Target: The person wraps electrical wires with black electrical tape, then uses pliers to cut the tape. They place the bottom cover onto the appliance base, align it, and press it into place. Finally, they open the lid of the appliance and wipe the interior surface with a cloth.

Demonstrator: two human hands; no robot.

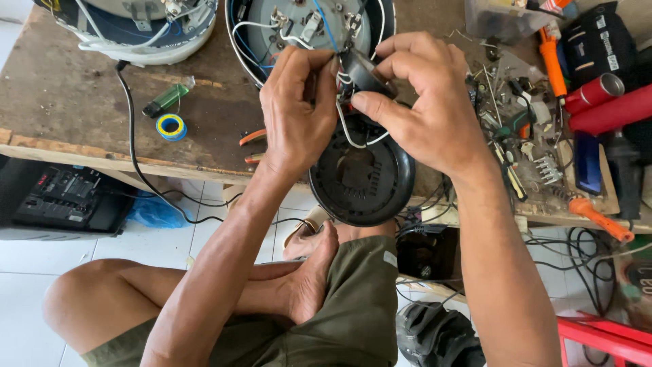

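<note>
My left hand (297, 109) and my right hand (424, 102) meet above a round black plastic base cover (363, 177) at the bench's front edge. Both pinch a small dark electrical part (363, 73) with white wires (350, 132) looping down from it. The wires lead up toward an opened round appliance (309, 24) with a metal plate, terminals and blue and white wiring. My fingers hide most of the small part.
A second opened white appliance (146, 30) with a black cord (132, 143) sits back left. A green lighter (166, 98) and tape roll (170, 126) lie left; orange-handled pliers (252, 138) near my wrist. Screwdrivers, red tubes (604, 102) and scattered small parts crowd the right.
</note>
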